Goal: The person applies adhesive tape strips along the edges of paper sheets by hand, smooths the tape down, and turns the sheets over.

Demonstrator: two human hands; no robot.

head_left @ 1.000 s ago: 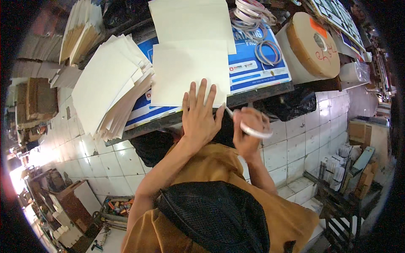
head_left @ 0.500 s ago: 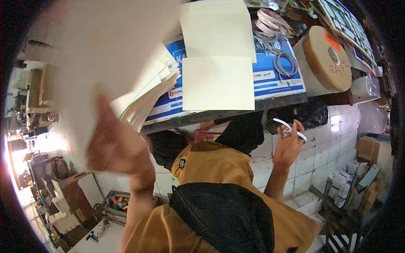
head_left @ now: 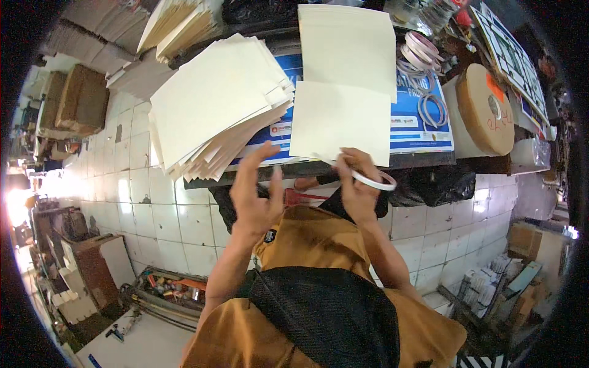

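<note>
My right hand grips a thin white roll of tape at the near edge of a cream sheet. A short strip of tape seems to run left from its fingers over that edge. Left of it, my left hand is raised with fingers apart and nothing in them. Just beyond the left hand, a fanned stack of cream sheets overhangs the table's near edge. Behind the single sheet lies another neat stack of cream sheets, which it partly overlaps.
Blue printed sheets cover the tabletop. Several tape rolls and a large cardboard-sided reel stand at the right. More sheets lie at the far left. A tool tray and brown boxes are to the left.
My left hand has let go of a large pale sheet, now on the left stack, and moved right. My right hand has brought the tape roll left to the middle sheet's near edge.
</note>
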